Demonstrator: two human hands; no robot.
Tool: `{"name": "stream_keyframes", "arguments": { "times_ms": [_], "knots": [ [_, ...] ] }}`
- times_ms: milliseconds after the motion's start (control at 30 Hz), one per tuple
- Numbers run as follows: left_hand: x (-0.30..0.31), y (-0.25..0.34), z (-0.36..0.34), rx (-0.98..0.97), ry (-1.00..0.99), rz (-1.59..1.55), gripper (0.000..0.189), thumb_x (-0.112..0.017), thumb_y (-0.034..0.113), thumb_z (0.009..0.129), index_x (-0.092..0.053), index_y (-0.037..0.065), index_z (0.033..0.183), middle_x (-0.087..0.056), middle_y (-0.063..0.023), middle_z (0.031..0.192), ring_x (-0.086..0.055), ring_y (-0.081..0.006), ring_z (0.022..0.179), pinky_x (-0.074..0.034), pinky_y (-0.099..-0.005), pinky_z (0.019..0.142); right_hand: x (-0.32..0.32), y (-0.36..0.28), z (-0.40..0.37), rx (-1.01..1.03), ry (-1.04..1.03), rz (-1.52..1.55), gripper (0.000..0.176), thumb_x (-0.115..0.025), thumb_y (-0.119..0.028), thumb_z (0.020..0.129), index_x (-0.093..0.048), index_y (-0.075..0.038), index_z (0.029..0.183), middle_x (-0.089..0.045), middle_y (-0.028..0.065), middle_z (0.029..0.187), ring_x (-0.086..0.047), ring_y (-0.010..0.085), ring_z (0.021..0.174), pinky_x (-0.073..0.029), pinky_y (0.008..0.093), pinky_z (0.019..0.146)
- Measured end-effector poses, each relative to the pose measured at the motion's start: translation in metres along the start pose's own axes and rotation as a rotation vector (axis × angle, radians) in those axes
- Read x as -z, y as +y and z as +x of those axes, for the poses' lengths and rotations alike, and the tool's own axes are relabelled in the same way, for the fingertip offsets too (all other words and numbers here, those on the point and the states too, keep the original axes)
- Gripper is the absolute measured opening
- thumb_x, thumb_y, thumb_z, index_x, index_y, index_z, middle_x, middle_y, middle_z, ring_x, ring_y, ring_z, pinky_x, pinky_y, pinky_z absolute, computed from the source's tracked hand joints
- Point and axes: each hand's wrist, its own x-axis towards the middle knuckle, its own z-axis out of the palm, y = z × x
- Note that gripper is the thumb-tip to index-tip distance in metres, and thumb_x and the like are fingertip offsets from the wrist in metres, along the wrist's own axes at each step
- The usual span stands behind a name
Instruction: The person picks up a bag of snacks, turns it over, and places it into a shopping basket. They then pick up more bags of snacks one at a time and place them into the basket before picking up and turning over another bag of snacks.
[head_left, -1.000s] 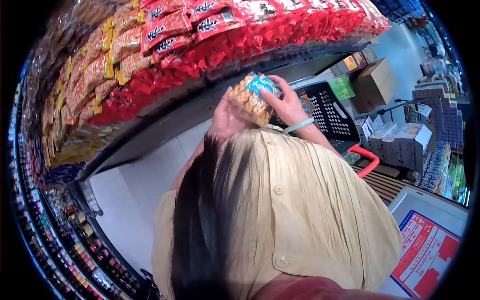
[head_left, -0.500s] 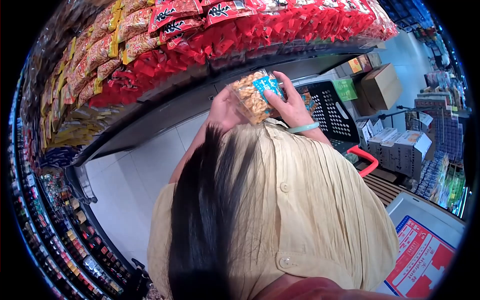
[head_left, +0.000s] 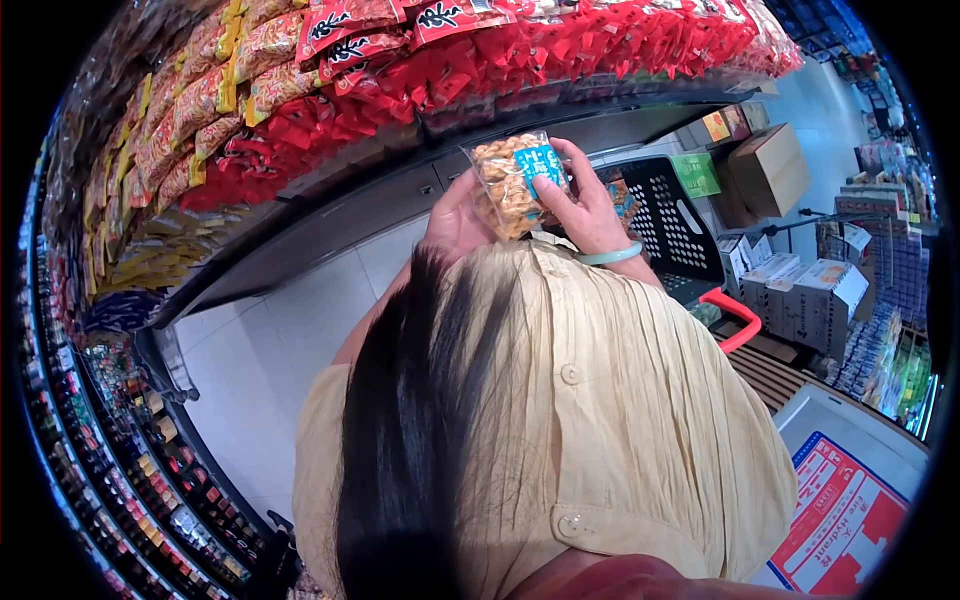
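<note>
I hold a clear plastic pack of golden-brown twisted snacks (head_left: pixel 503 180) in front of my chest, its blue label turned up to the camera. My right hand (head_left: pixel 592 212), with a pale green bangle (head_left: pixel 610 256) on the wrist, is closed on the pack's right side, the thumb pressed over the label. Against the lower left side of the pack, my left hand (head_left: pixel 460 217) grips it; its fingertips are hidden behind the pack. Just beyond my right hand is a black shopping basket (head_left: pixel 680 232) with a red handle (head_left: pixel 737 318), and similar snack packs (head_left: pixel 622 198) show inside it.
Red snack bags (head_left: pixel 460 80) and yellow ones (head_left: pixel 205 95) fill the display shelf ahead. Cardboard boxes (head_left: pixel 768 172) and white cartons (head_left: pixel 810 295) stand at the right. A red-and-white fire hydrant sign (head_left: pixel 845 515) is at lower right. Stocked shelves (head_left: pixel 130 450) curve along the left.
The pack has tipped slightly more upright, and both hands have risen a little with it. My grip on it stays the same.
</note>
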Motion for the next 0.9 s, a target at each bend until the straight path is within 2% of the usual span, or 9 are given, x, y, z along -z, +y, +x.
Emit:
{"name": "stream_keyframes", "arguments": {
  "times_ms": [67,300,500,567,600,667,700,767,900],
  "knots": [
    [0.002,0.003,0.005,-0.002,0.131,-0.006,0.05,-0.053,0.037,0.097,-0.048,0.006,0.136,-0.056,-0.0147,0.132,-0.056,-0.0282,0.12,-0.044,-0.0469,0.103,-0.002,-0.006,-0.001,0.054,-0.01,-0.038,0.072,-0.069,-0.036,0.088,-0.036,0.002,0.14,-0.057,0.0194,0.122,-0.06,0.0228,0.108,-0.048,0.034,0.092],
    [-0.007,0.009,0.019,-0.005,0.196,0.068,0.048,-0.05,0.039,0.098,-0.052,0.005,0.131,-0.062,-0.0135,0.124,-0.061,-0.0274,0.113,-0.048,-0.0463,0.099,0.003,-0.015,0.001,0.14,-0.036,-0.124,0.078,-0.07,-0.035,0.087,-0.031,0.003,0.143,-0.057,0.0202,0.122,-0.059,0.0243,0.111,-0.047,0.0359,0.094],
    [-0.006,0.013,0.02,0.063,0.238,0.125,0.048,-0.047,0.04,0.099,-0.053,0.004,0.129,-0.061,-0.0143,0.125,-0.062,-0.0279,0.112,-0.049,-0.046,0.098,0.009,-0.024,-0.003,0.156,-0.031,-0.26,0.095,-0.077,-0.04,0.079,-0.025,0.0,0.147,-0.052,0.024,0.127,-0.056,0.0321,0.117,-0.046,0.0386,0.097],
    [-0.006,0.013,0.02,0.055,0.269,0.203,0.048,-0.047,0.04,0.099,-0.054,0.003,0.129,-0.062,-0.0142,0.124,-0.062,-0.0278,0.112,-0.049,-0.0451,0.098,0.012,-0.023,-0.003,0.245,-0.031,-0.406,0.1,-0.081,-0.041,0.073,-0.026,-0.002,0.147,-0.046,0.0262,0.133,-0.05,0.0364,0.124,-0.045,0.042,0.099],
    [-0.002,0.014,0.019,0.057,0.269,0.202,0.048,-0.047,0.04,0.099,-0.054,0.003,0.129,-0.062,-0.0142,0.124,-0.062,-0.0278,0.112,-0.049,-0.0451,0.098,0.014,-0.023,-0.002,0.243,-0.031,-0.406,0.1,-0.081,-0.041,0.073,-0.026,-0.002,0.147,-0.046,0.0262,0.133,-0.05,0.0364,0.124,-0.045,0.042,0.099],
    [0.007,0.016,0.018,0.17,0.118,0.121,0.049,-0.046,0.041,0.099,-0.054,0.003,0.129,-0.062,-0.014,0.124,-0.062,-0.0268,0.111,-0.049,-0.0442,0.098,0.016,-0.026,0.0,0.522,-0.051,-0.584,0.103,-0.083,-0.042,0.069,-0.028,-0.004,0.147,-0.043,0.0249,0.137,-0.045,0.0375,0.128,-0.042,0.0444,0.103],
    [0.008,0.015,0.017,0.17,0.118,0.12,0.049,-0.046,0.041,0.099,-0.054,0.003,0.129,-0.062,-0.014,0.124,-0.062,-0.0268,0.111,-0.049,-0.0442,0.098,0.017,-0.03,-0.001,0.522,-0.051,-0.584,0.103,-0.083,-0.042,0.069,-0.028,-0.004,0.147,-0.043,0.0249,0.137,-0.045,0.0375,0.128,-0.042,0.0444,0.103],
    [0.01,0.012,0.015,0.167,0.046,0.109,0.045,-0.049,0.039,0.099,-0.055,0.003,0.126,-0.063,-0.0127,0.121,-0.062,-0.0246,0.11,-0.05,-0.0431,0.097,0.017,-0.04,-0.004,0.499,-0.142,-0.515,0.101,-0.085,-0.04,0.068,-0.031,-0.004,0.146,-0.042,0.0203,0.14,-0.041,0.0358,0.133,-0.034,0.0426,0.111],
    [0.002,0.015,0.015,0.234,0.015,0.07,0.036,-0.058,0.032,0.097,-0.057,0.006,0.121,-0.064,-0.0098,0.117,-0.062,-0.0214,0.106,-0.052,-0.0396,0.095,0.024,-0.042,-0.004,0.495,-0.279,-0.628,0.094,-0.085,-0.04,0.068,-0.037,-0.002,0.14,-0.045,0.0192,0.136,-0.045,0.0343,0.129,-0.037,0.0415,0.108]
  ]
}}
